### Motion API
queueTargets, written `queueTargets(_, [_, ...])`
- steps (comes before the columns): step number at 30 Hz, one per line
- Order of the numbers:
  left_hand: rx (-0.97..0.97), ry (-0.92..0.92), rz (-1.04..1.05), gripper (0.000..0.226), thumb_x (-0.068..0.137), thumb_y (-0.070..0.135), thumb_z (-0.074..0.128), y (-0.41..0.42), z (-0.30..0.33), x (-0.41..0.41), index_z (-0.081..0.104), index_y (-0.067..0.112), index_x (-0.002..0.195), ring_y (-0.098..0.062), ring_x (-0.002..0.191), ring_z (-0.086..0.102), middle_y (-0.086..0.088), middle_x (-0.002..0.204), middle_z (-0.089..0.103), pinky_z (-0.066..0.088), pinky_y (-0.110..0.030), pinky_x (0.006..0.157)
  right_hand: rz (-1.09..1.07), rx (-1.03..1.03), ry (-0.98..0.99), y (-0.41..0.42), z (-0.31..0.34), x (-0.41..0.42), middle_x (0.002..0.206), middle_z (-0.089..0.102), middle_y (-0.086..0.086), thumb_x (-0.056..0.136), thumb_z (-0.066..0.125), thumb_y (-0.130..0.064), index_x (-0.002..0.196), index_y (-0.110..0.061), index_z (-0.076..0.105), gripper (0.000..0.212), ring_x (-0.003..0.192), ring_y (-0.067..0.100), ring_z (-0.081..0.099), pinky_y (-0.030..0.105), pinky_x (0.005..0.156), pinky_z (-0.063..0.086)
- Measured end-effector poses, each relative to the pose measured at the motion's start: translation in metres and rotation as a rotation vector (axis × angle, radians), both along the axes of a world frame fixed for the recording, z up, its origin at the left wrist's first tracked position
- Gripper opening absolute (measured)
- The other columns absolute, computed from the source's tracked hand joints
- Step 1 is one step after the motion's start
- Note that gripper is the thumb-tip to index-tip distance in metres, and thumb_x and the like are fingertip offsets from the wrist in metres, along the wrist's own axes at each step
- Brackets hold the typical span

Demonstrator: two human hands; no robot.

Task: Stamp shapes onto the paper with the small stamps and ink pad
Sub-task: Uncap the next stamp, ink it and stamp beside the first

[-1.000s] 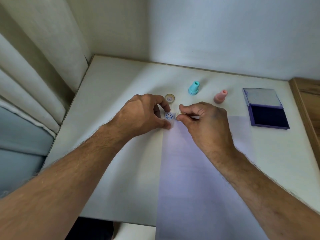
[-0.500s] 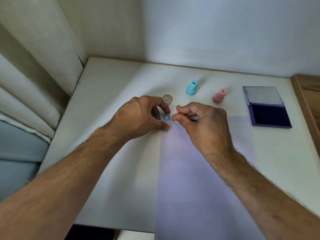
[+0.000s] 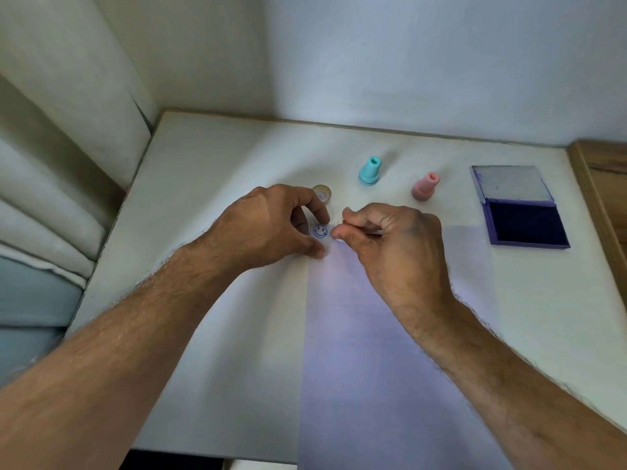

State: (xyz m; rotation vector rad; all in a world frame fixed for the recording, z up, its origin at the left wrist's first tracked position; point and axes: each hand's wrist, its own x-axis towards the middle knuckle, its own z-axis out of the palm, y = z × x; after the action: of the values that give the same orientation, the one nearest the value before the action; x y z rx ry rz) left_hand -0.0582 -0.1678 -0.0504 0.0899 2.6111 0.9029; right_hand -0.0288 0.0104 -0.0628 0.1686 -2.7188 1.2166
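Note:
A long white paper (image 3: 366, 334) lies on the table, with a blue smiley print (image 3: 319, 231) at its top left corner. My left hand (image 3: 271, 228) presses thumb and index fingertip on the paper on either side of the print. My right hand (image 3: 390, 242) pinches a small pale stamp (image 3: 339, 228) just right of the print; my fingers hide most of it. A teal stamp (image 3: 369, 171) and a pink stamp (image 3: 425, 187) stand upright behind my hands. The purple ink pad (image 3: 526, 225) lies open at the right.
A small round yellowish cap (image 3: 321, 192) sits just behind my left hand. The white table (image 3: 203, 184) meets a wall at the back, a curtain on the left and a wooden edge (image 3: 604, 198) on the right.
Both hands stay at the paper's top left corner. My right fingers have closed further over the pale stamp, so less of it shows.

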Motion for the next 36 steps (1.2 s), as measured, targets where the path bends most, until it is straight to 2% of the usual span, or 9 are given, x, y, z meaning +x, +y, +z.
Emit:
queueTargets(5, [0.004, 0.005, 0.004, 0.031, 0.067, 0.039, 0.086, 0.0, 0.0, 0.0, 0.07, 0.04, 0.093, -0.001, 0.067, 0.057, 0.013, 0.074, 0.066, 0.043, -0.026, 0.064, 0.019, 0.013, 0.041, 0.0, -0.002, 0.001, 0.099, 0.077, -0.001, 0.078, 0.08, -0.023, 0.095, -0.01, 0.077, 0.022, 0.085, 0.006, 0.072, 0.018, 0.081, 0.055])
queueTargets(10, [0.005, 0.005, 0.0, 0.032, 0.068, 0.036, 0.086, 0.0, 0.0, 0.001, 0.07, 0.041, 0.094, -0.001, 0.068, 0.057, 0.013, 0.074, 0.065, 0.043, -0.026, 0.065, 0.027, 0.029, 0.081, 0.0, -0.007, 0.003, 0.1, 0.077, 0.002, 0.082, 0.078, -0.02, 0.096, -0.009, 0.077, 0.018, 0.086, 0.013, 0.073, 0.031, 0.078, 0.059])
queueTargets(21, [0.003, -0.007, -0.014, 0.031, 0.068, 0.035, 0.087, 0.001, 0.003, 0.0, 0.07, 0.041, 0.094, -0.002, 0.069, 0.057, 0.012, 0.077, 0.065, 0.042, -0.025, 0.064, 0.059, 0.078, 0.036, 0.0, -0.003, 0.0, 0.101, 0.076, 0.002, 0.084, 0.075, -0.02, 0.101, -0.011, 0.076, 0.02, 0.089, 0.015, 0.072, 0.031, 0.082, 0.058])
queueTargets(27, [-0.012, -0.022, -0.012, 0.032, 0.068, 0.035, 0.087, 0.002, 0.005, -0.001, 0.07, 0.04, 0.095, -0.001, 0.07, 0.057, 0.012, 0.078, 0.065, 0.043, -0.025, 0.064, 0.059, 0.095, -0.011, 0.001, 0.001, -0.003, 0.103, 0.076, -0.002, 0.083, 0.075, -0.023, 0.103, -0.014, 0.076, 0.022, 0.088, 0.009, 0.071, 0.025, 0.086, 0.056])
queueTargets(31, [-0.007, -0.023, -0.007, 0.032, 0.068, 0.034, 0.087, 0.002, 0.005, -0.001, 0.069, 0.04, 0.093, -0.001, 0.071, 0.058, 0.012, 0.075, 0.065, 0.045, -0.026, 0.069, 0.039, 0.038, -0.08, 0.002, 0.005, -0.004, 0.101, 0.076, -0.006, 0.081, 0.078, -0.024, 0.098, -0.016, 0.077, 0.019, 0.083, 0.0, 0.067, 0.01, 0.082, 0.051])
queueTargets(34, [0.001, -0.041, -0.01, 0.032, 0.068, 0.034, 0.087, 0.003, 0.006, -0.002, 0.069, 0.039, 0.094, -0.001, 0.071, 0.058, 0.012, 0.074, 0.064, 0.046, -0.025, 0.07, -0.002, -0.061, -0.165, 0.005, 0.006, -0.006, 0.097, 0.076, -0.01, 0.077, 0.08, -0.025, 0.098, -0.019, 0.077, 0.022, 0.082, -0.003, 0.068, 0.005, 0.08, 0.049])
queueTargets(36, [0.023, -0.083, -0.008, 0.031, 0.07, 0.032, 0.087, 0.002, 0.009, -0.003, 0.071, 0.037, 0.095, -0.003, 0.07, 0.058, 0.011, 0.076, 0.065, 0.045, -0.024, 0.067, -0.051, -0.174, -0.213, 0.006, 0.006, -0.006, 0.094, 0.076, -0.011, 0.075, 0.081, -0.025, 0.1, -0.021, 0.076, 0.026, 0.082, -0.005, 0.068, 0.007, 0.081, 0.05])
